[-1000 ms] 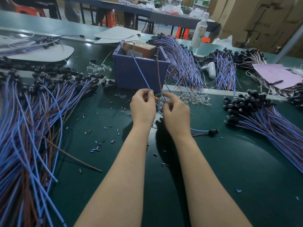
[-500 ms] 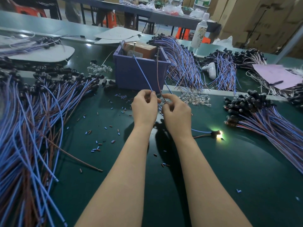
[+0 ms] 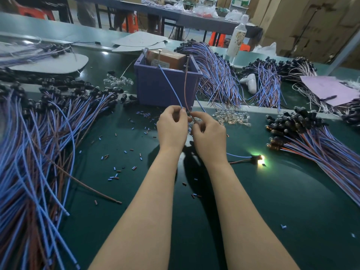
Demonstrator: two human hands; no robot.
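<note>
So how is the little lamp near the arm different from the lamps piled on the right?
The lone lamp glows brightly; the piled lamps are all dark. The lone lamp lies by itself on the green table; the piled lamps are heaped together with their heads bunched. Both have dark holders and blue and brown wires.

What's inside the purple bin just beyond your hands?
A brown cardboard box sits in the purple bin; a blue wire and a brown wire run from it toward the left hand and right hand. Its front wall hides the bottom.
</note>
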